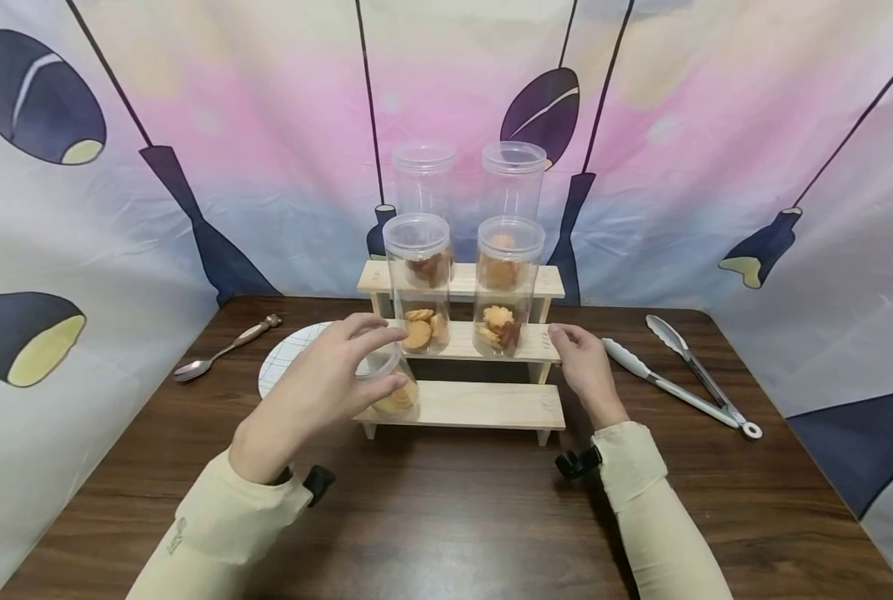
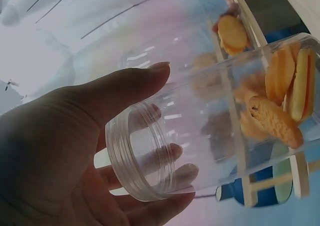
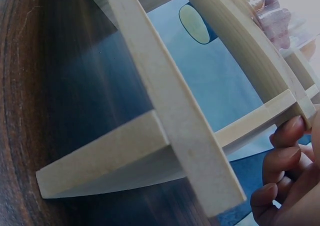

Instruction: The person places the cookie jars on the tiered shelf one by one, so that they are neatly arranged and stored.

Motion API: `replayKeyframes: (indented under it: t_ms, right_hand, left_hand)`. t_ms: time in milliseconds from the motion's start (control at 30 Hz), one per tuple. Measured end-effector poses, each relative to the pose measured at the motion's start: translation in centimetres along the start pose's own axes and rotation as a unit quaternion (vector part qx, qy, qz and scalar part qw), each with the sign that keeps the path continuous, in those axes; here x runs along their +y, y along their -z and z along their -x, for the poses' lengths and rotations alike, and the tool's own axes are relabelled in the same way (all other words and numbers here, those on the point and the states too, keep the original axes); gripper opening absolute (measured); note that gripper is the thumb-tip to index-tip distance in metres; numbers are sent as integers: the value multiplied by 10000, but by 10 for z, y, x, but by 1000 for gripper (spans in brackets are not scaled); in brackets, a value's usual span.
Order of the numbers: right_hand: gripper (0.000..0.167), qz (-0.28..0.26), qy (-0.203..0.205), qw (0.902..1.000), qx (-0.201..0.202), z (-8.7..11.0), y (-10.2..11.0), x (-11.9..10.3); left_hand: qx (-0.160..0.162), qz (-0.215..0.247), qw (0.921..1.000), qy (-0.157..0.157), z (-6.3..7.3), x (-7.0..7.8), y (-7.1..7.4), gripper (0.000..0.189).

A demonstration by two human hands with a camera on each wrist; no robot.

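My left hand (image 1: 318, 371) holds a clear jar (image 1: 403, 402) by its lidded top, at the left end of the bottom step of a wooden three-step rack (image 1: 491, 407). In the left wrist view, thumb and fingers spread round the ribbed lid (image 2: 137, 153), and cookies (image 2: 282, 101) lie in the jar's far end. At the rack's right side, my right hand (image 1: 584, 367) grips the end of the middle step between thumb and curled fingers (image 3: 282, 161). Two cookie jars stand on that middle step, the left (image 1: 418, 287) and the right (image 1: 508, 287).
Two more lidded jars, left (image 1: 423, 179) and right (image 1: 514, 179), stand on the top step. To the left are a fork (image 1: 228, 348) and a round white grid-patterned plate (image 1: 284, 354), partly behind my left hand. Open tongs (image 1: 686, 387) lie to the right. A printed cloth (image 1: 281, 150) hangs behind.
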State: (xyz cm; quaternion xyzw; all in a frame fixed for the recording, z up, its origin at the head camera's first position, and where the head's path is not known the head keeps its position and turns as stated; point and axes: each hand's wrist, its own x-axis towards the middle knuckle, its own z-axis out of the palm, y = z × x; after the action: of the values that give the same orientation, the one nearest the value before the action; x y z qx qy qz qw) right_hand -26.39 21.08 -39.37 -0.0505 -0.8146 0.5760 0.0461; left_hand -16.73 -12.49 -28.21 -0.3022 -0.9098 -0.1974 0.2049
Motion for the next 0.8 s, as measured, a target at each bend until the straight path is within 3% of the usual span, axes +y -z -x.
replayKeyframes:
  t_ms: [433, 800]
  right_hand:
    - [56, 30, 57, 10000, 30, 0, 0, 0]
    - [57, 69, 89, 9999, 55, -1, -1, 0]
  left_hand:
    - [-662, 47, 9972, 345, -18, 13, -23, 46]
    - [-755, -96, 9967, 270, -23, 11, -35, 49]
